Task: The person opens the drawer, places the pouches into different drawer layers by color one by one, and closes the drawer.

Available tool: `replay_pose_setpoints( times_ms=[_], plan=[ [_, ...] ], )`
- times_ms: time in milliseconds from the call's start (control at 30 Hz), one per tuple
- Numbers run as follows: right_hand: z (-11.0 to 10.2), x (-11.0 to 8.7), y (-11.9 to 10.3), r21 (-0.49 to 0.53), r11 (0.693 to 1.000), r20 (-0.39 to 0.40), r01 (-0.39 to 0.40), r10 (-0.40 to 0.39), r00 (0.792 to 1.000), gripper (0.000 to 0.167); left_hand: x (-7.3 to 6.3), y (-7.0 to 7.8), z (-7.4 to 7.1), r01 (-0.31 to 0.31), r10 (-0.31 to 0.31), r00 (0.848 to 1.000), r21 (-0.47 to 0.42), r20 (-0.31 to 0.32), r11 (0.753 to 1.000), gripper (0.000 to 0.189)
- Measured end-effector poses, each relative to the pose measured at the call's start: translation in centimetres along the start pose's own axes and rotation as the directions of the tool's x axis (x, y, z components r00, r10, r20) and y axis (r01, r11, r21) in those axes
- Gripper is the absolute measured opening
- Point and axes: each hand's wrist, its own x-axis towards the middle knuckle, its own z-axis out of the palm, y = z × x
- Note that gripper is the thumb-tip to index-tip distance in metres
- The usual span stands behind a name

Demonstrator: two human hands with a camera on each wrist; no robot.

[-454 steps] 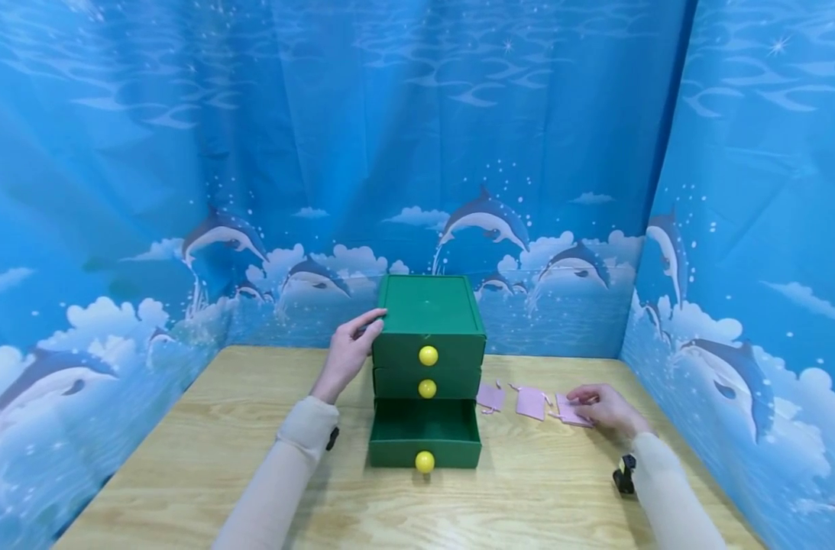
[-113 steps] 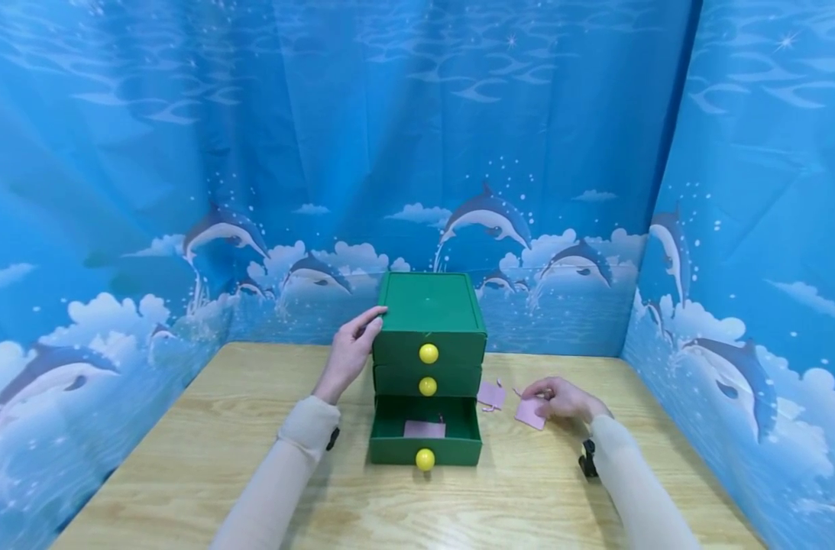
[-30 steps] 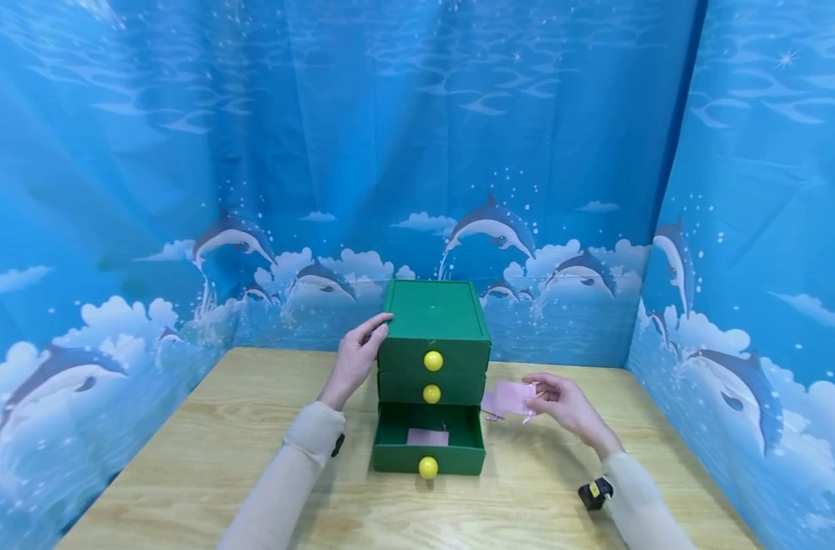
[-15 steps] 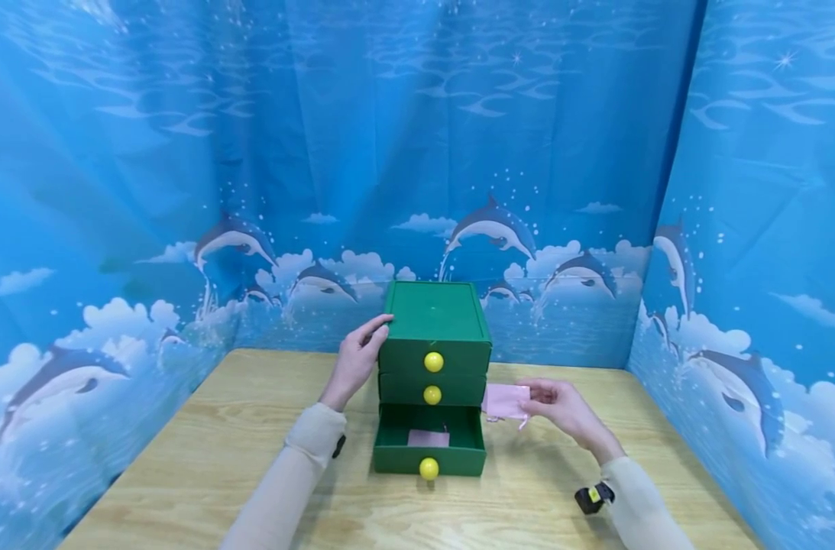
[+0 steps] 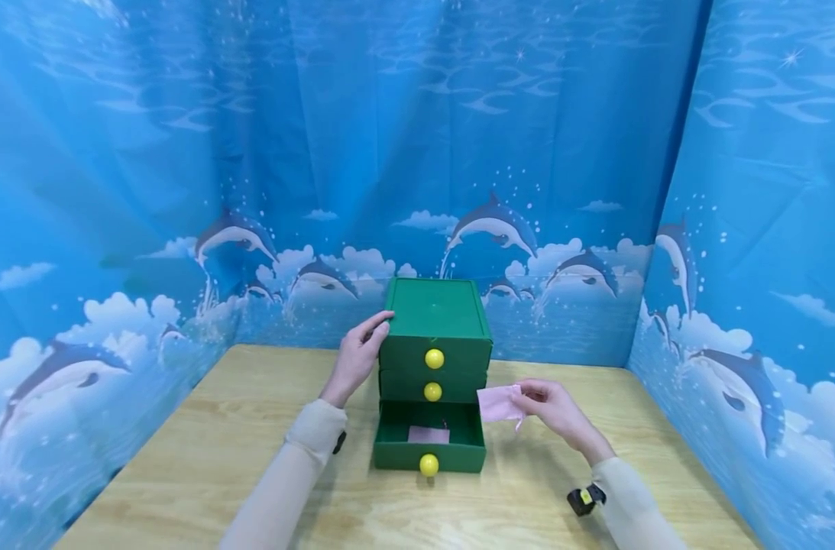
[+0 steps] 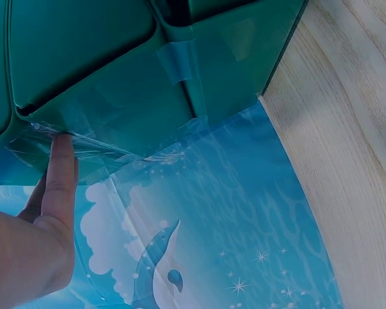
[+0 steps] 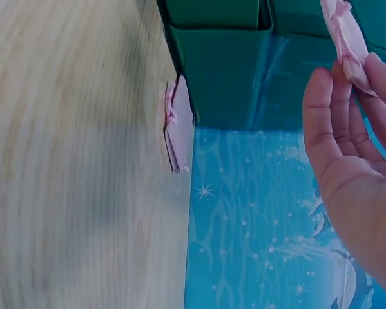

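A green drawer cabinet (image 5: pixel 436 307) with yellow knobs stands mid-table; its bottom drawer (image 5: pixel 400 454) is pulled out. Inside lies a pink drawstring pouch (image 5: pixel 428 435). My left hand (image 5: pixel 357 357) rests against the cabinet's upper left edge; in the left wrist view a straight finger (image 6: pixel 62 164) touches the taped side. Just right of the cabinet, my right hand (image 5: pixel 558 412) pinches a second pink drawstring pouch (image 5: pixel 498 403) by its gathered end, raised over the table. In the right wrist view a third pouch (image 7: pixel 179 125) lies on the table beside the cabinet; the held one hides it from the head view.
The two upper drawers are closed, with knobs (image 5: pixel 434 359) in front. Light wood table (image 5: pixel 266 428) surrounds the cabinet. A blue dolphin-print curtain (image 5: pixel 334 191) hangs behind and along both sides.
My right hand has picked up the middle pouch from the table and moved it left toward the drawer. Earlier, another pouch went from the table's right into the drawer. The left hand stays put.
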Motion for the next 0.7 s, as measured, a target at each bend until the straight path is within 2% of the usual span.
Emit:
replay_pose_setpoints(
  times_ms=[200, 467, 700],
  plan=[
    [0.9, -0.1, -0.4, 0.024, 1.0, 0.025, 0.008, -0.008, 1.0, 0.036, 0.1, 0.1, 0.0, 0.01, -0.009, 1.0, 0.008, -0.003, 1.0, 0.049],
    [2.2, -0.3, -1.2, 0.015, 1.0, -0.016, 0.015, -0.015, 1.0, 0.032, 0.0, 0.1, 0.1, 0.014, -0.014, 1.0, 0.001, -0.001, 1.0, 0.048],
    [3.3, 0.3, -1.8, 0.083, 0.995, 0.05, 0.047, -0.051, 0.997, 0.033, 0.1, 0.1, 0.0, 0.006, -0.006, 1.0, -0.009, -0.003, 1.0, 0.049]
  ],
)
